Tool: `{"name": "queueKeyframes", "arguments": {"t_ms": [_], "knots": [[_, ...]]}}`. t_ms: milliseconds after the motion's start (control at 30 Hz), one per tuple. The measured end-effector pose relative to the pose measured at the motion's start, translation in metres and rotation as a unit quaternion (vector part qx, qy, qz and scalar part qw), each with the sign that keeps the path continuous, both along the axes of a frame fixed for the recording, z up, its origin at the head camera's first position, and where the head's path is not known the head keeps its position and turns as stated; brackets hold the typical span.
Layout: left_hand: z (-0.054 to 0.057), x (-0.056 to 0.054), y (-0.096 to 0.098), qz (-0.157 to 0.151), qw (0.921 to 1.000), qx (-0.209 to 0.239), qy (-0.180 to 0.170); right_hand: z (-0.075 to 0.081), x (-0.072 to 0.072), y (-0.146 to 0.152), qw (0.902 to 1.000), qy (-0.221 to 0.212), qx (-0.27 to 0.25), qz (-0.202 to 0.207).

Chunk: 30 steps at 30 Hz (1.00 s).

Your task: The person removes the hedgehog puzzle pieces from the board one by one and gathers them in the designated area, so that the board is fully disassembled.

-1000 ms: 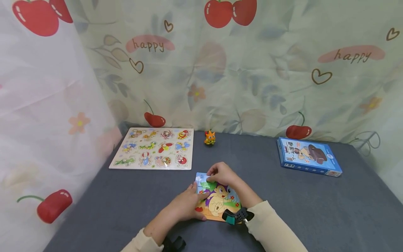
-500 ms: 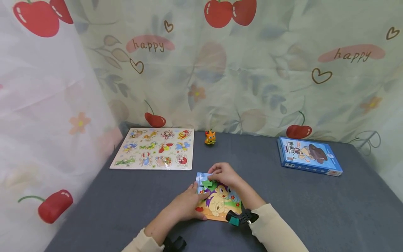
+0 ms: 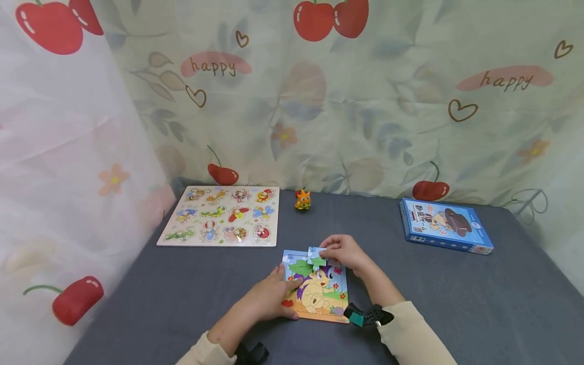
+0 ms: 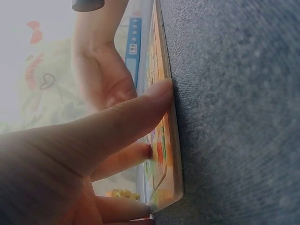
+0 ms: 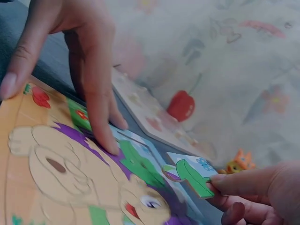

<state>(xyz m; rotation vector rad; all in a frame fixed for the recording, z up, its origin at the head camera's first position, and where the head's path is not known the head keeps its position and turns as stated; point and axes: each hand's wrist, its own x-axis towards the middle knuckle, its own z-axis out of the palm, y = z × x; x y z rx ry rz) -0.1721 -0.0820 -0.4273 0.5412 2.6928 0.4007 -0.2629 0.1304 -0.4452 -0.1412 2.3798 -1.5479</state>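
A jigsaw puzzle board (image 3: 315,301) with a purple-haired cartoon animal lies on the table in front of me. My left hand (image 3: 270,295) steadies its left side: in the left wrist view the thumb (image 4: 140,110) presses the near edge. In the right wrist view one finger touches the picture and others rest along the left edge. My right hand (image 3: 347,252) pinches a puzzle piece (image 5: 190,176), light blue with a green leaf and a bit of purple. That piece is tilted up over the top of the board, partly covered by the fingertips.
An insect peg puzzle (image 3: 219,215) lies at the back left of the dark grey table (image 3: 219,268). A small orange toy figure (image 3: 302,199) stands behind the board, near the curtain. At the back right is a blue box (image 3: 449,223).
My right hand has shifted to the right along the board's top, and the leaf piece in its fingers now shows clearly, raised off the board. My left hand keeps its place.
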Motion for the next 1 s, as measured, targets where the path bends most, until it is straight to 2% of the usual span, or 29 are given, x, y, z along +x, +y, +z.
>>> {"name": "queueKeyframes", "arguments": {"t_ms": [267,467,1000], "knots": [[-0.001,0.0,0.001,0.006,1.0,0.002,-0.005,0.0,0.003,0.028,0.9995,0.001,0.013,-0.029],[-0.001,0.0,0.001,-0.001,1.0,0.006,0.003,0.002,0.004,0.05,0.999,0.005,0.018,-0.041],[0.0,0.001,0.0,0.003,0.9999,0.014,-0.008,0.004,0.01,0.096,0.9968,-0.015,0.013,-0.078]]}}
